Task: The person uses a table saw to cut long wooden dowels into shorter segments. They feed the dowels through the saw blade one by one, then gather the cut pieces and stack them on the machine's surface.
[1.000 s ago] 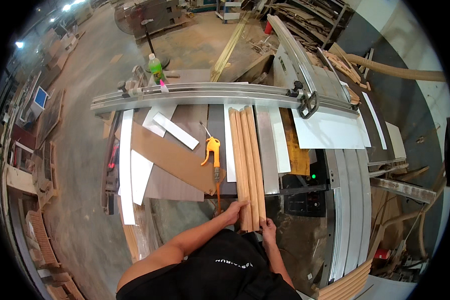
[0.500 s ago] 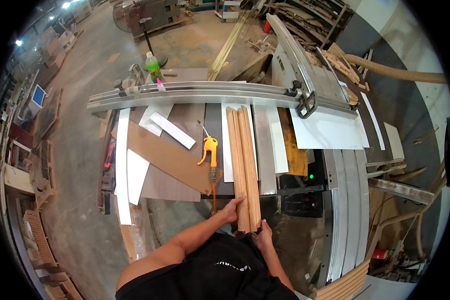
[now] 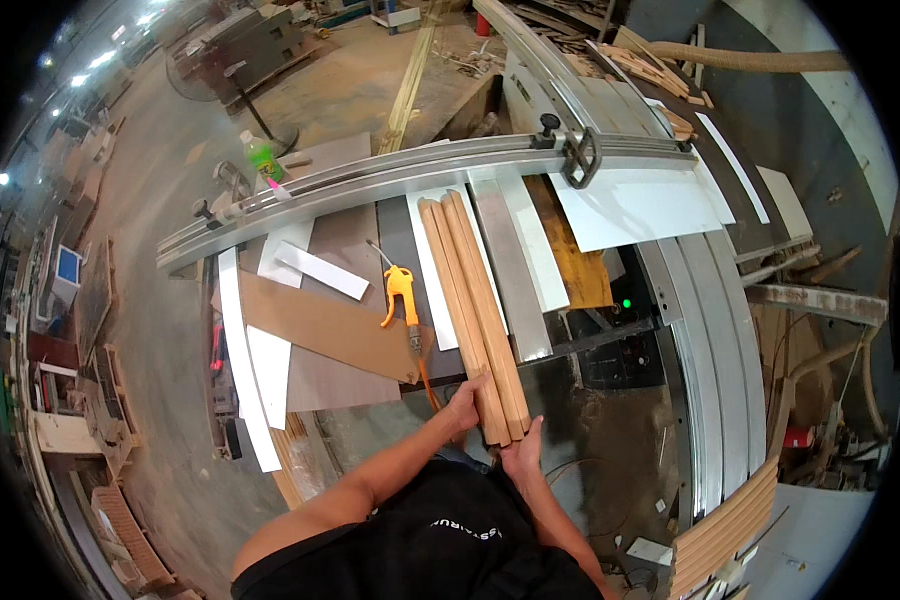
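Two long wooden moulding strips (image 3: 469,310) lie side by side, their far ends resting on the workbench near a metal fence and their near ends jutting out toward me. My left hand (image 3: 462,404) is closed around the left edge of the pair, thumb on top and fingers mostly hidden below. At the near right corner, my right hand (image 3: 523,447) grips the same strips from the side and underneath. Left of the strips, an orange air blow gun (image 3: 400,293) rests on the bench with its hose trailing down.
A metal fence (image 3: 370,178) crosses the bench's far side. White panels (image 3: 635,205) and a brown board (image 3: 320,322) lie around. A green bottle (image 3: 260,157) stands beyond the fence. More moulding strips (image 3: 722,530) sit at lower right, beside a ribbed metal table (image 3: 715,370).
The view has turned, tilting the bench and strips in the picture. My right hand has shifted to cup the strips' near corner more closely; my left hand keeps its hold.
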